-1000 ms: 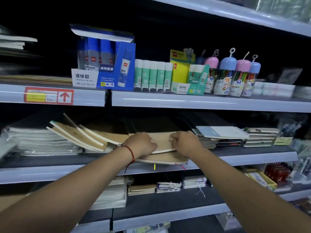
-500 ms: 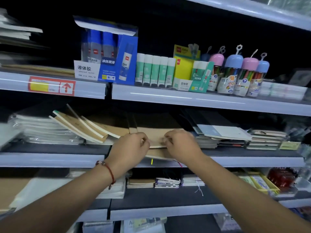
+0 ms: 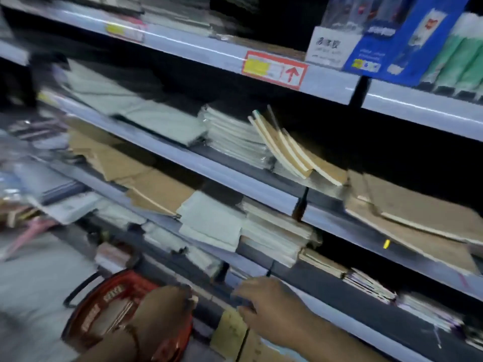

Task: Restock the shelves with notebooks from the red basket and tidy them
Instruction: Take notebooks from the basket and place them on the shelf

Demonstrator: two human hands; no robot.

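The view is tilted and blurred. The red basket stands on the floor at the lower left with brown notebooks inside. My left hand hangs over the basket's right side with its fingers hidden from view. My right hand is in front of a low shelf's edge, fingers stretched left and holding nothing. The brown notebook stack lies alone on the middle shelf at the right, away from both hands.
Leaning brown notebooks rest against wrapped white packs on the same shelf. Lower shelves hold more brown and white notebooks. A blue glue box sits on the top shelf. Grey floor lies to the left.
Both hands have left the brown notebook stack and dropped down to the left. The view swung left and down, bringing the red basket into sight.
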